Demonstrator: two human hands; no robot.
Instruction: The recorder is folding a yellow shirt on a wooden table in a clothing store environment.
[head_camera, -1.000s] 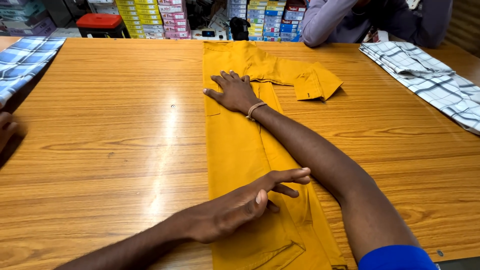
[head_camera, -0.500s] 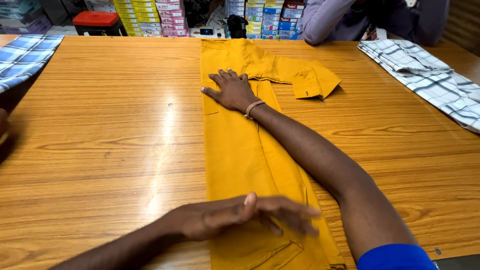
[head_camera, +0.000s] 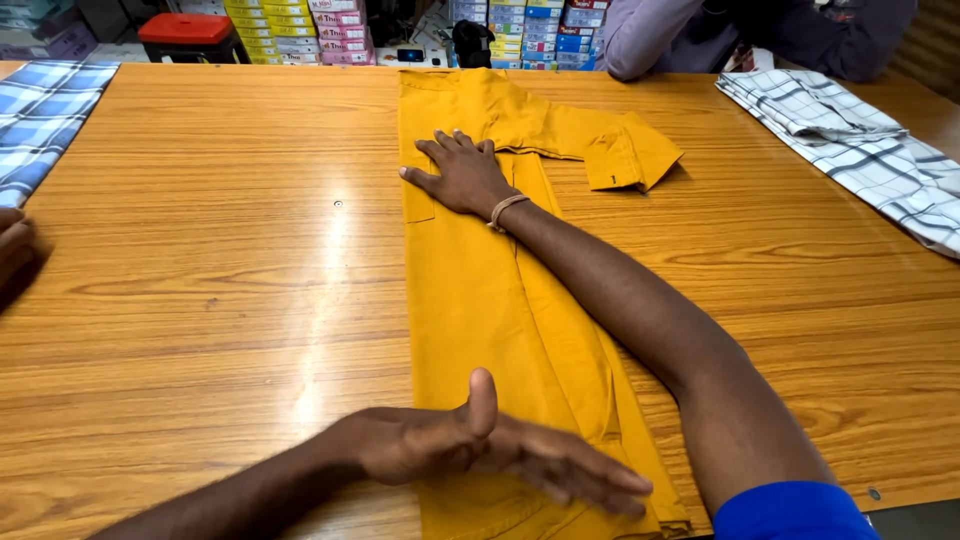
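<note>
Mustard-yellow shirt (head_camera: 480, 290), folded into a long narrow strip, lies flat on the wooden table (head_camera: 200, 280), running from the table's far edge to its near edge, slightly right of the table's middle. One sleeve (head_camera: 590, 140) is folded across the far end of the shirt; its cuff juts past the shirt's right edge onto bare wood. Right hand (head_camera: 462, 175), with a band on the wrist, rests palm-down on the far part of the shirt, fingers spread flat, thumb reaching to the shirt's left edge; it presses and grips nothing. Left hand (head_camera: 480, 450) lies on the shirt's near end, fingers extended and together, thumb raised, palm toward the cloth; it is unclenched and holds nothing. The shirt's left edge is straight, with broad bare wood beside it; the right edge is crossed by the right forearm, with bare wood beyond. Blue checked cloth (head_camera: 40, 110) lies well apart from the shirt at the table's far-left corner. White checked shirt (head_camera: 850, 140) lies well apart at the far-right corner. Another person's sleeved arm (head_camera: 650, 35) leans at the table's far edge, right of the shirt's far end. Stacked coloured boxes (head_camera: 290, 30) stand beyond that edge.
</note>
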